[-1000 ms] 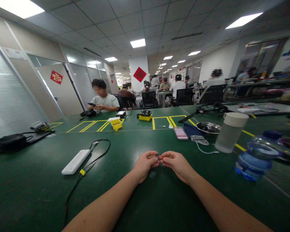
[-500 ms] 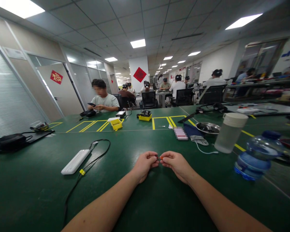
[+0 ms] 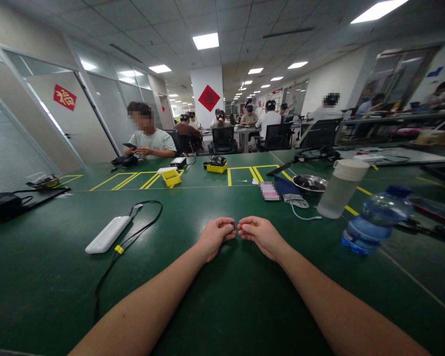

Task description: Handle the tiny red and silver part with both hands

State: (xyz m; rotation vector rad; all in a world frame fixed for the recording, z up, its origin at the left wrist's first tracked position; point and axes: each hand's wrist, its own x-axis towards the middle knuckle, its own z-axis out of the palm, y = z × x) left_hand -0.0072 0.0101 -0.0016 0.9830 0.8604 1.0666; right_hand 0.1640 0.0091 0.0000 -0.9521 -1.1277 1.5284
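My left hand (image 3: pixel 215 238) pinches a small dark red piece (image 3: pixel 233 226) between thumb and fingers; its kind is too small to make out. Facing it, my right hand (image 3: pixel 258 235) is closed on a small orange piece (image 3: pixel 241 226), mostly covered by the fingertips. The two hands are close together over the green table (image 3: pixel 222 301), with a narrow gap between their fingertips. To the left of my left hand lies a white power bank (image 3: pixel 109 234) with a black cable (image 3: pixel 143 228).
On the right stand a blue-tinted water bottle (image 3: pixel 377 220) and a frosted cup (image 3: pixel 341 190), near a metal bowl (image 3: pixel 324 185). Farther back are a yellow box (image 3: pixel 171 178) and another yellow tray (image 3: pixel 217 168). Across the table sits a person (image 3: pixel 152 141) holding a phone.
The camera view has tilted down and shifted slightly, so the scene sits differently in the picture. Both hands keep their pinches on the small pieces, fingertips still close together.
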